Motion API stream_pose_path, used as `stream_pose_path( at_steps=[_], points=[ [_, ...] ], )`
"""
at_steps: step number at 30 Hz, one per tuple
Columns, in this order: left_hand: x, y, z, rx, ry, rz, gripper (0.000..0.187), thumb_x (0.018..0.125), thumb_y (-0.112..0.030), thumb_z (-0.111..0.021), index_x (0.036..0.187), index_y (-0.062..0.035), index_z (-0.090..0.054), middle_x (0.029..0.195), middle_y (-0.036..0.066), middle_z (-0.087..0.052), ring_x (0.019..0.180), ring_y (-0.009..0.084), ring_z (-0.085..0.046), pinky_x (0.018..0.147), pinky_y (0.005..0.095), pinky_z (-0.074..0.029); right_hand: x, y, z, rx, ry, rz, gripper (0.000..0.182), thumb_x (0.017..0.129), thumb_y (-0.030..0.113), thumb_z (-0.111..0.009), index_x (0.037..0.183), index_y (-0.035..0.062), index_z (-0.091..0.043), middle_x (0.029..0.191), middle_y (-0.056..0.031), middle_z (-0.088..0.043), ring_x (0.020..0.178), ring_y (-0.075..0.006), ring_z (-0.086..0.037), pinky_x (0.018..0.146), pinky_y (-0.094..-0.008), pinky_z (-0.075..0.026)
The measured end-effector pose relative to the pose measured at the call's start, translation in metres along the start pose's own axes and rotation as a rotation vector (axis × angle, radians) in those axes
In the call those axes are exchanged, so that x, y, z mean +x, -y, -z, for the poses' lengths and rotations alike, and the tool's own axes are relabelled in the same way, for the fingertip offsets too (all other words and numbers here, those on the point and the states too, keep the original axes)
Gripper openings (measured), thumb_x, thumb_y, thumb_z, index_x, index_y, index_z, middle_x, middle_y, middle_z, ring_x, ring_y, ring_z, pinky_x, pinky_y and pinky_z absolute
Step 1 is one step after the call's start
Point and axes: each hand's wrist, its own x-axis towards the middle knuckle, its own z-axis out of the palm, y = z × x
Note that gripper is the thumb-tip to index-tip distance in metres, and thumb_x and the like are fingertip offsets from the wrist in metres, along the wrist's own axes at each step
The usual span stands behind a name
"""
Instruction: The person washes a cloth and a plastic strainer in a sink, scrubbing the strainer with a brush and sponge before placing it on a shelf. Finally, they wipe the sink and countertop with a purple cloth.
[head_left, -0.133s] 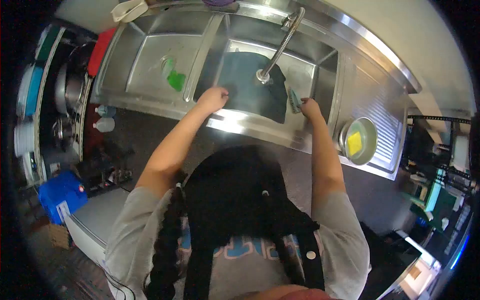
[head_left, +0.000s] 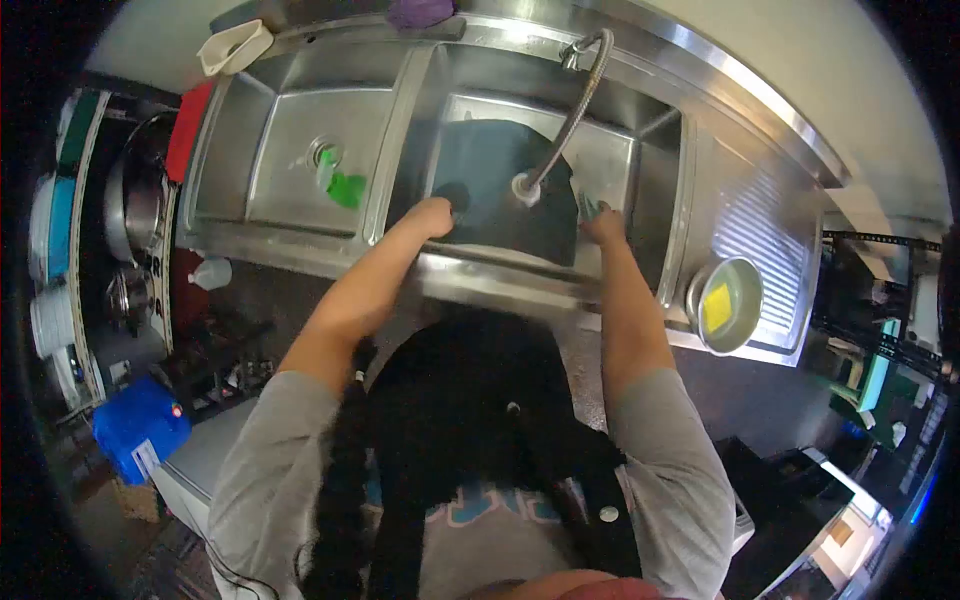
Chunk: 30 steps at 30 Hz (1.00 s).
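A dark grey-blue flat sheet (head_left: 490, 160) with a rounded far edge sits tilted in the middle sink basin (head_left: 655, 185). My left hand (head_left: 432, 216) is closed at its near left edge, the fingertips curled over the side. On the opposite side, my right hand (head_left: 605, 224) grips a small pale green scrub brush (head_left: 588, 207), held against the sheet's right edge. Above the sheet hangs the white spray head (head_left: 526, 188) of a flexible metal faucet hose (head_left: 580, 108).
In the left basin (head_left: 290, 205) lies a bright green item (head_left: 345, 189) near the drain (head_left: 325, 152). A metal bowl (head_left: 752, 310) with a yellow sponge (head_left: 717, 307) stands on the right drainboard (head_left: 775, 215). Purple cloth (head_left: 420, 12) and a cream container (head_left: 235, 46) rest along the back ledge.
The whole view has shifted slightly downward. My right hand has come a little toward the sheet with the brush. My left hand stays at the sheet's left edge.
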Motion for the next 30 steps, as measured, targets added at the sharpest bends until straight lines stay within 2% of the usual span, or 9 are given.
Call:
stream_pose_path(
  at_steps=[9,12,14,16,17,18,24,27,30],
  points=[
    [0.111,0.027,-0.134,-0.406,0.667,0.463,0.033,0.087,-0.031,-0.065,0.093,0.0016,-0.069,0.086,0.016,-0.070,0.069,0.0278,-0.067,0.067,0.0486,-0.053,0.004,-0.030,-0.017,-0.203,-0.307,-0.097,0.061,0.069,0.027,-0.083,0.116,0.0041,-0.051,0.112,-0.0216,-0.061,0.107,-0.0370,-0.060,0.089,-0.0471,-0.049],
    [0.111,0.037,-0.155,-0.617,0.634,0.685,0.035,0.090,-0.032,-0.066,0.088,0.0026,-0.067,0.075,0.012,-0.066,0.056,0.0217,-0.061,0.051,0.0439,-0.050,0.002,-0.026,-0.030,-0.059,-0.161,-0.231,0.040,0.080,0.022,-0.073,0.109,0.0029,-0.054,0.106,-0.0203,-0.064,0.098,-0.0378,-0.063,0.088,-0.0459,-0.051],
    [0.104,0.050,-0.165,-1.068,0.505,0.813,0.030,0.090,-0.028,-0.068,0.086,0.0023,-0.065,0.069,0.013,-0.063,0.052,0.0218,-0.058,0.043,0.0382,-0.046,0.001,-0.014,-0.057,0.342,-0.303,0.151,0.039,0.079,0.021,-0.073,0.108,0.0017,-0.056,0.098,-0.0215,-0.066,0.090,-0.0391,-0.065,0.082,-0.0476,-0.051],
    [0.095,0.038,-0.162,-1.164,0.388,0.870,0.028,0.089,-0.023,-0.069,0.084,0.0035,-0.065,0.068,0.015,-0.063,0.051,0.0220,-0.058,0.041,0.0366,-0.046,-0.032,0.093,-0.007,0.548,-0.169,0.468,0.044,0.078,0.020,-0.073,0.114,0.0018,-0.055,0.093,-0.0221,-0.066,0.085,-0.0404,-0.065,0.078,-0.0487,-0.051],
    [0.092,0.037,-0.161,-1.257,0.261,0.927,0.025,0.088,-0.019,-0.070,0.082,0.0046,-0.064,0.067,0.016,-0.063,0.049,0.0223,-0.057,0.039,0.0350,-0.045,-0.022,0.101,-0.061,0.239,-0.139,0.298,0.054,0.075,0.017,-0.074,0.122,0.0037,-0.052,0.111,-0.0240,-0.061,0.104,-0.0422,-0.058,0.089,-0.0462,-0.048],
    [0.094,0.036,-0.163,-1.285,0.214,0.936,0.025,0.088,-0.019,-0.070,0.082,0.0048,-0.064,0.067,0.016,-0.063,0.050,0.0224,-0.058,0.039,0.0353,-0.046,-0.011,0.109,-0.098,0.235,-0.091,0.495,0.052,0.079,0.017,-0.072,0.126,0.0076,-0.052,0.115,-0.0237,-0.060,0.106,-0.0414,-0.058,0.090,-0.0458,-0.048],
    [0.110,0.051,-0.208,-1.331,0.231,0.940,0.023,0.086,-0.015,-0.072,0.081,0.0059,-0.064,0.067,0.017,-0.064,0.050,0.0227,-0.060,0.040,0.0371,-0.048,0.067,0.111,-0.140,-0.004,0.407,0.680,0.048,0.086,0.020,-0.060,0.132,0.0199,-0.049,0.101,-0.0221,-0.056,0.095,-0.0418,-0.057,0.083,-0.0465,-0.050],
    [0.107,0.053,-0.203,-1.351,0.229,0.977,0.023,0.085,-0.014,-0.073,0.080,0.0063,-0.064,0.067,0.017,-0.064,0.051,0.0229,-0.061,0.040,0.0377,-0.048,0.105,0.130,-0.057,-0.080,-0.002,0.551,0.046,0.087,0.020,-0.060,0.132,0.0142,-0.050,0.108,-0.0250,-0.056,0.096,-0.0431,-0.059,0.083,-0.0463,-0.049],
    [0.094,0.044,-0.163,-0.921,0.279,0.789,0.022,0.082,-0.012,-0.075,0.077,0.0067,-0.063,0.068,0.017,-0.066,0.056,0.0227,-0.066,0.045,0.0388,-0.050,0.120,0.137,-0.053,0.062,-0.402,0.403,0.054,0.080,0.011,-0.066,0.132,0.0166,-0.051,0.105,-0.0250,-0.055,0.093,-0.0427,-0.057,0.081,-0.0489,-0.049]
  ],
)
